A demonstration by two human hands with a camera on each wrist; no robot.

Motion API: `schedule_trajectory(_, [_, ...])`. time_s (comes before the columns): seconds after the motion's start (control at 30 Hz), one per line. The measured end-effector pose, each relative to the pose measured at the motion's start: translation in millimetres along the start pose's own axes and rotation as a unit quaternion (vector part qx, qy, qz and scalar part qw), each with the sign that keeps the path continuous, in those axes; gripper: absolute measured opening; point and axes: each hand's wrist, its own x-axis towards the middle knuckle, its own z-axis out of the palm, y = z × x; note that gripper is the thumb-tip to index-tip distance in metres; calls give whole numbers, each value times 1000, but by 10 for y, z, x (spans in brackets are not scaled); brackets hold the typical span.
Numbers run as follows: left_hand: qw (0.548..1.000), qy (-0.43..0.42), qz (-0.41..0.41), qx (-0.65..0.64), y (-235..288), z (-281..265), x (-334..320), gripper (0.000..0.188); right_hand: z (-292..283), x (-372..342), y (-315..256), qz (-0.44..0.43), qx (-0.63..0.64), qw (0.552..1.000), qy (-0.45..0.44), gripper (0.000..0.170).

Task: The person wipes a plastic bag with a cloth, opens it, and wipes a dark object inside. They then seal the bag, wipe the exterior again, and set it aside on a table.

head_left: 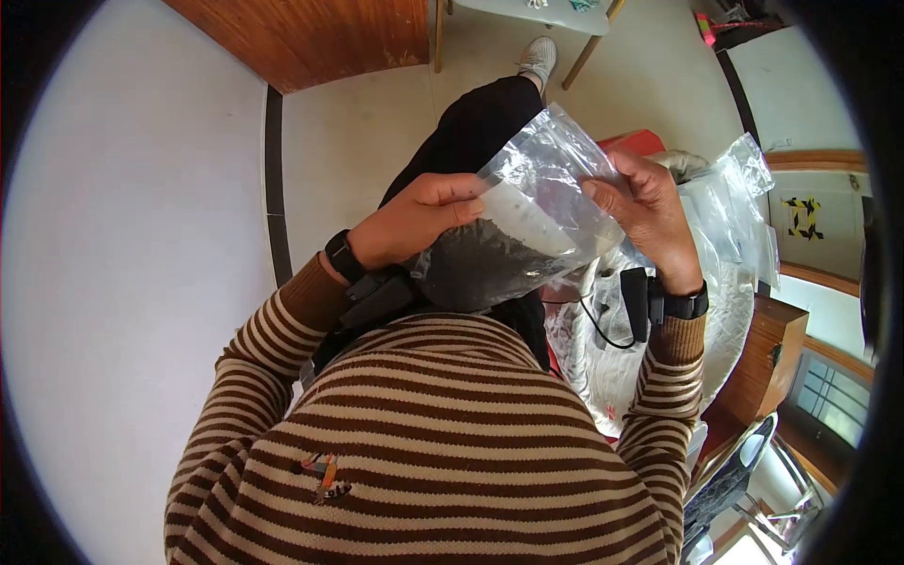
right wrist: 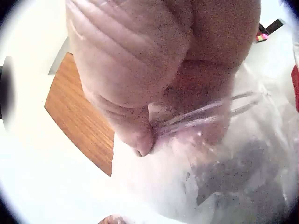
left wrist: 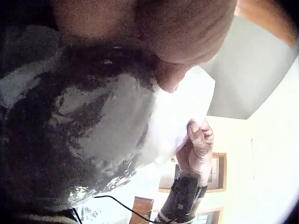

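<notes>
A clear plastic bag (head_left: 551, 202) with dark, loose-looking contents (head_left: 480, 264) in its lower part is held in front of the striped sweater. The left hand (head_left: 414, 221) pinches its left edge between thumb and fingers. On the opposite side, the right hand (head_left: 654, 212) grips the edge near the upper right. In the left wrist view the dark-filled bag (left wrist: 103, 116) fills much of the picture, with the right hand (left wrist: 198, 149) beyond it. The right wrist view shows the right thumb and fingers (right wrist: 145, 135) pinching the clear film (right wrist: 163, 186).
More clear plastic bags (head_left: 725, 217) lie at the right, over a pale, crinkled container or liner (head_left: 589, 358) beside something red (head_left: 636, 143). A light-topped table or stool (head_left: 556, 14) stands ahead, a wooden panel (head_left: 311, 38) at upper left, and a white surface (head_left: 141, 282) along the left.
</notes>
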Motion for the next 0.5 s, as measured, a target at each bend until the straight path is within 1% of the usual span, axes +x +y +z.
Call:
schedule_trajectory(0.13, [999, 9, 19, -47, -28, -9, 7, 20, 46, -10, 57, -7, 1, 1000, 16, 16])
schedule_trajectory(0.23, [996, 50, 21, -68, 57, 30, -11, 12, 58, -10, 95, -8, -7, 1000, 26, 14])
schedule_trajectory(0.27, [996, 50, 20, -68, 35, 26, -9, 12, 59, -13, 102, -9, -11, 999, 31, 13])
schedule_trajectory(0.37, [995, 79, 56, -28, -69, -5, -5, 7, 58, -35, 98, -2, -9, 999, 33, 13])
schedule_trajectory(0.5, [993, 97, 62, -10, -77, -1, -23, 10, 57, -42, 113, -3, -9, 999, 39, 12])
